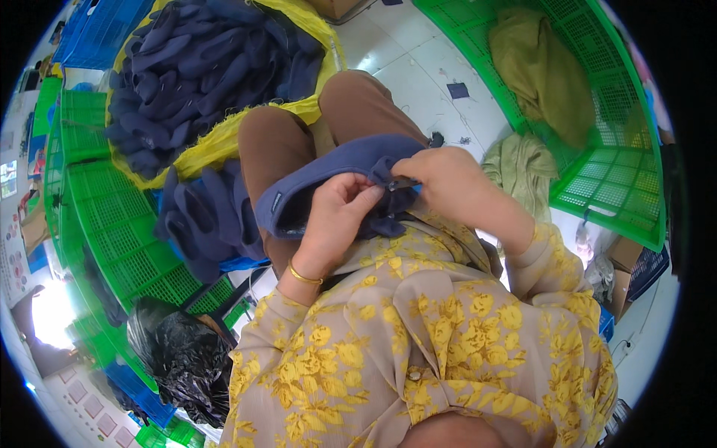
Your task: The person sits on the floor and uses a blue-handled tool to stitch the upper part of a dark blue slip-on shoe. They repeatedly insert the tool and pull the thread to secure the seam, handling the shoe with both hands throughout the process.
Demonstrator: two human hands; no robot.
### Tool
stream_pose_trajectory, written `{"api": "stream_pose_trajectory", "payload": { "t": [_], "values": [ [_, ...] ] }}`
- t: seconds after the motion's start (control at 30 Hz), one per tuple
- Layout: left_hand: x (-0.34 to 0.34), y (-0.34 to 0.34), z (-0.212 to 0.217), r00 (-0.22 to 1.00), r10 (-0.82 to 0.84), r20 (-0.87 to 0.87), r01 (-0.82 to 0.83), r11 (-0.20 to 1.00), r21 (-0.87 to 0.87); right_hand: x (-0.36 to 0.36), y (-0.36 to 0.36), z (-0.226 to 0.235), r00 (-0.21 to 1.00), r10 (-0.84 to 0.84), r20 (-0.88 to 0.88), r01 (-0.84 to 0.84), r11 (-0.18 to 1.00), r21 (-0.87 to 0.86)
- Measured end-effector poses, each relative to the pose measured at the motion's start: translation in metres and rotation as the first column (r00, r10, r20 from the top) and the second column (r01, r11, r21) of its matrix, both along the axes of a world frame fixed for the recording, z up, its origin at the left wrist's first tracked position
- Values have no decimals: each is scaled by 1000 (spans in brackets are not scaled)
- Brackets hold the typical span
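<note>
Across my lap lies a navy fabric slipper-like piece [340, 160] with an open middle and a small dark label near its left end. My left hand [340, 213] is closed on its near edge, thumb and fingertips pinching the cloth. My right hand [455, 179] is closed around a small dark metal tool [403, 184] that looks like thread snips. The tool's tip is at the bunched right end of the piece, close to my left fingertips. My right fingers partly cover the tool, so its full shape is hidden.
A yellow sack [328, 37] heaped with similar navy pieces [209, 75] stands at the far left. More navy pieces [198, 216] lie beside my left knee. Green crates [119, 224] line the left; another green crate [605, 179] with olive cloth [538, 75] stands right. A black plastic bag [183, 355] sits near left.
</note>
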State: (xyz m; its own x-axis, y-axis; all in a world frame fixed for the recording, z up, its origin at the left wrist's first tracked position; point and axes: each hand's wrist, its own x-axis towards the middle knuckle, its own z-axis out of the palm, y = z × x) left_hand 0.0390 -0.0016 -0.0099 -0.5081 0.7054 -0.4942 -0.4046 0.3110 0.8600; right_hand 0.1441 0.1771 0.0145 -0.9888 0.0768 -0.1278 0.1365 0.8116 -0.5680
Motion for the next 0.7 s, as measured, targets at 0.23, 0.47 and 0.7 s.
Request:
{"api": "stream_pose_trajectory", "payload": {
  "t": [0.23,0.47,0.7],
  "values": [
    [-9,7,6,987,-2,158,-3,999,35,-7,28,-8,999,15,37,-1,939,-343],
    [-14,13,2,950,-30,309,6,997,79,-13,33,-5,963,-6,270,141,863,-484],
    [-15,13,-12,933,-20,360,-23,993,115,-15,31,-10,959,-27,283,189,803,-564]
  ]
}}
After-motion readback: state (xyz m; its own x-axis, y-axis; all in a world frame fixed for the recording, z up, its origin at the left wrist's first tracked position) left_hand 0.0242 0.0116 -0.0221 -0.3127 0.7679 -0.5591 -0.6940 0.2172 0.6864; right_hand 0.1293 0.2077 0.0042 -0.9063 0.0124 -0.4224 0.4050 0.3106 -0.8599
